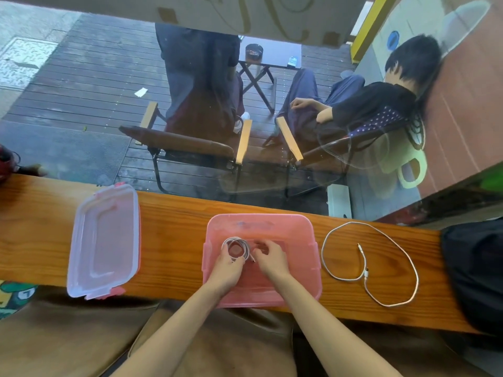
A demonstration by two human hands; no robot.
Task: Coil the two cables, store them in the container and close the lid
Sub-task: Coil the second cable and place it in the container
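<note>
Reaching into the pink container (310,257) at the tabletop's (174,240) near edge, the left hand (227,265) pinches a coiled cable (236,247); the right hand's (269,258) fingers (262,244) hover spread. A loose cable (381,268) lies rightward, the lid (104,240) leftward. No writing is readable.

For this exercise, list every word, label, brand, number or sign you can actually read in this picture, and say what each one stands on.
"L": white letter on the green cartoon-print patch at the far left edge, under the wooden counter.
Gold lettering on the window banner: cropped, unreadable.
Blue round wall sign: too blurred to read.
Pink plastic container, clear lid, white cables: no text visible.
</note>
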